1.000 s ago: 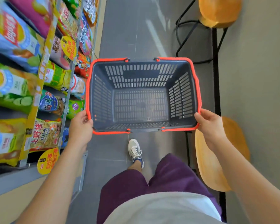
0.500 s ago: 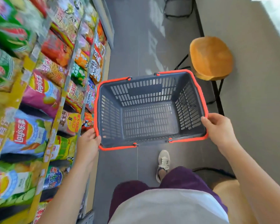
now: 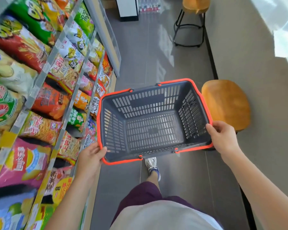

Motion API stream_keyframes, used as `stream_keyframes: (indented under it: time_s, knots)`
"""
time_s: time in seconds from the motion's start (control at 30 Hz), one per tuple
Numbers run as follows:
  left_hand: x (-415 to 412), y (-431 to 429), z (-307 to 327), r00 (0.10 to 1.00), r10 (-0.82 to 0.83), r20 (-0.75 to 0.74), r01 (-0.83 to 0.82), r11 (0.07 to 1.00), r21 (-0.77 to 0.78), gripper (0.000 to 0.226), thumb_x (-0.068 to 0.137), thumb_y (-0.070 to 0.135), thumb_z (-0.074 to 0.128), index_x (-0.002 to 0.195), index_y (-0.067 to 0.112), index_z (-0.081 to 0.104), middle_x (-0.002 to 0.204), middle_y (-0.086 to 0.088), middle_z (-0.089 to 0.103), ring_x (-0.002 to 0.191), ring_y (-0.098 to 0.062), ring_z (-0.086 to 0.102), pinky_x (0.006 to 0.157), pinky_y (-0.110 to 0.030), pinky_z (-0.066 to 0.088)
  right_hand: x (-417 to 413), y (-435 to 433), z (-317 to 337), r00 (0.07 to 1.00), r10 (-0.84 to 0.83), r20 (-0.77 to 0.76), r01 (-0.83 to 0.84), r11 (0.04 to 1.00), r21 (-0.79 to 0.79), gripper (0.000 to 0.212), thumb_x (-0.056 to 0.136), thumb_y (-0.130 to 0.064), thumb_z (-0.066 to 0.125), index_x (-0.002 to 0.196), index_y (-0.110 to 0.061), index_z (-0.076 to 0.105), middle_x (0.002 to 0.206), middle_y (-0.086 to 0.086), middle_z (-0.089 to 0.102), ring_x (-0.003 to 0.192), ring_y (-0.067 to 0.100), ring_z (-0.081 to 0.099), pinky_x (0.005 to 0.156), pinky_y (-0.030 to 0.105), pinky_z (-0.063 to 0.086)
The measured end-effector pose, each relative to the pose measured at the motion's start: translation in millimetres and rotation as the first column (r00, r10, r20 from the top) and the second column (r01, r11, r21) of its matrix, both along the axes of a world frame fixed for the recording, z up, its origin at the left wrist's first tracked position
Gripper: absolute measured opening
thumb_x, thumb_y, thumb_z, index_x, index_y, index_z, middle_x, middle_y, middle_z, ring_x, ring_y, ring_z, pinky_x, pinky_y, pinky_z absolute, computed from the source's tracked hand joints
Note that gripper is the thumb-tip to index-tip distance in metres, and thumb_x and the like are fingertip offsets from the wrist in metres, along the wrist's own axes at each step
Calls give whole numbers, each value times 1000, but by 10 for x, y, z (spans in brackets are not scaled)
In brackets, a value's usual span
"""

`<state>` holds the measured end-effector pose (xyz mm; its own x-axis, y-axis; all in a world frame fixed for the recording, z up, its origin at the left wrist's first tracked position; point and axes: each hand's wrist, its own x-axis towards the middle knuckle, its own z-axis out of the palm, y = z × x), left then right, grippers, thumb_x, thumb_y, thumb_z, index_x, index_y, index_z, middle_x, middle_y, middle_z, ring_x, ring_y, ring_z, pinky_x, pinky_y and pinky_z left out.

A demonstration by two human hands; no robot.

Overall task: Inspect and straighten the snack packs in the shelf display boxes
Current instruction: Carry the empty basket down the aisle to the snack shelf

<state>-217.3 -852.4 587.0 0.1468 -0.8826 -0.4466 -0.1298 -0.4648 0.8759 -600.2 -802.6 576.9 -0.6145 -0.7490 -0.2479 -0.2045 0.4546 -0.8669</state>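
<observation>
**A:** Hands?
**B:** You're gripping the basket (image 3: pixel 114 130) with both. Your left hand (image 3: pixel 90 156) is clamping the near-left corner, thumb over the orange rim. Your right hand (image 3: pixel 223 138) is curling round the near-right rim. The basket is carrying nothing.
**A:** Packs?
**B:** The snack packs (image 3: pixel 42 128) are leaning in rows on the shelf (image 3: pixel 38 80) at your left, nearest ones just beside the basket, none touched yet. I'm judging them light, soft, air-filled, with slippery film. I'm suggesting you free a hand first and pinch the top seam or side edges, not the belly, since chips crush.
**A:** Beyond?
**B:** A wooden stool (image 3: pixel 226 103) is standing right of the basket.
</observation>
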Motion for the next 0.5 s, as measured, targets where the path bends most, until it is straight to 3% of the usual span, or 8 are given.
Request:
stream_keyframes:
  time_s: [0.07, 0.13, 0.23, 0.4, 0.5]
  knots:
    - [-80, -474, -14, 1000, -8, -4, 8, 1000, 1, 25, 94, 0, 58, 96, 23, 70, 95, 6, 76, 84, -10, 73, 62, -20, 57, -66, -449, 32, 1000, -8, 12, 8, 1000, -2, 19, 96, -16, 59, 79, -25, 64, 76, -11, 66, 64, -1, 63, 52, 13, 43]
    - [-152, -946, 3, 1000, -26, -10, 26, 1000, 10, 28, 95, 2, 58, 91, 26, 72, 95, 8, 76, 85, -12, 73, 60, -21, 57, -142, -879, 98, 1000, -13, 1, 13, 1000, 15, 15, 96, -17, 59, 83, -20, 67, 79, -5, 68, 70, 10, 62, 59, 22, 46]
    - [-300, -1620, 73, 999, -41, -2, 41, 999, 1, 34, 95, 4, 57, 84, 32, 75, 92, 11, 76, 81, -8, 73, 57, -19, 55, -273, -1462, 246, 1000, -18, 18, 18, 1000, 4, 16, 97, -16, 58, 84, -19, 67, 82, -1, 70, 72, 14, 63, 64, 27, 49]
    - [-604, -2589, 73, 998, -52, 37, 53, 998, -25, 17, 99, 13, 55, 105, 24, 66, 98, 13, 75, 86, -5, 71, 72, -38, 61, -533, -2340, 386, 997, -42, 61, 43, 999, -17, 17, 97, -13, 58, 84, -22, 67, 86, 1, 72, 77, 15, 67, 71, 31, 55]
    - [-813, -3168, 3, 999, -23, 30, 24, 999, -26, 16, 100, 13, 53, 107, 21, 64, 102, 6, 74, 90, -10, 71, 72, -26, 57, -805, -2938, 349, 998, 8, 60, -8, 1000, 7, 9, 97, -18, 59, 92, -20, 67, 89, 1, 71, 81, 14, 68, 64, 25, 54]
